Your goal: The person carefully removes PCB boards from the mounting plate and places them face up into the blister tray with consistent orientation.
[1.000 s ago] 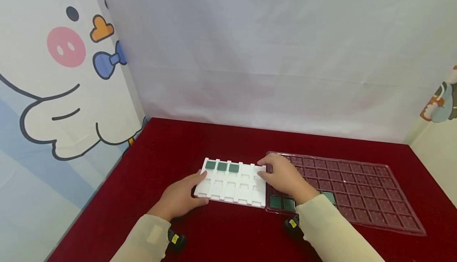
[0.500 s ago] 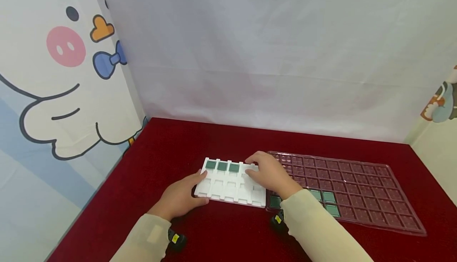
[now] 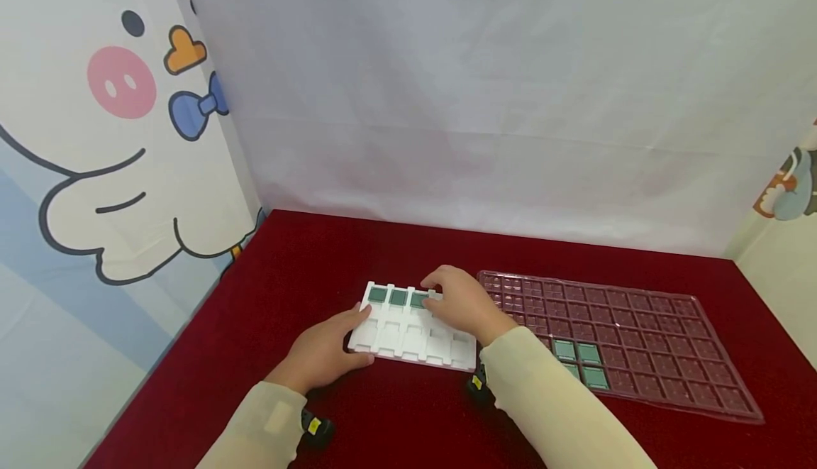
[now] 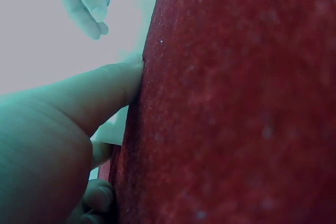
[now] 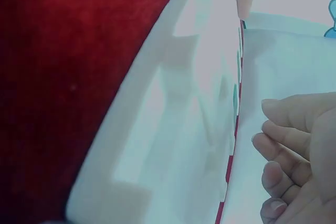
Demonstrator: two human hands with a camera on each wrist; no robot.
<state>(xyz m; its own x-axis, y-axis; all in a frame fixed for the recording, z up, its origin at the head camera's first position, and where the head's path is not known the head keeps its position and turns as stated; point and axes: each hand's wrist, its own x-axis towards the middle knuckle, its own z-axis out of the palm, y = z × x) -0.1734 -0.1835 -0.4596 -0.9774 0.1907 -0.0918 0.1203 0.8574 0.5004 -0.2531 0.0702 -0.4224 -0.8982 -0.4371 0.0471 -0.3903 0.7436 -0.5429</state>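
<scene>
In the head view a white tray (image 3: 401,340) with two rows of slots lies on the red cloth. Three green square chips (image 3: 398,298) fill slots of its far row. My left hand (image 3: 322,348) grips the tray's left end, thumb along the near edge and fingertips on the left side. Above the far row, around the third chip, hovers my right hand (image 3: 462,302). The right wrist view shows that hand (image 5: 294,156) with loosely bent fingers and no object visible between them. Part of the tray's right side is hidden under the hand.
Right of the white tray lies a larger clear plastic tray (image 3: 670,345) of many square pockets. Several green squares (image 3: 587,353) sit in its near left pockets, partly covered by the right sleeve. A pale curtain (image 3: 485,114) hangs behind the red table (image 3: 396,419).
My right hand has moved left along the white tray's far row, from its right end to around the third chip. The left hand keeps its place on the tray.
</scene>
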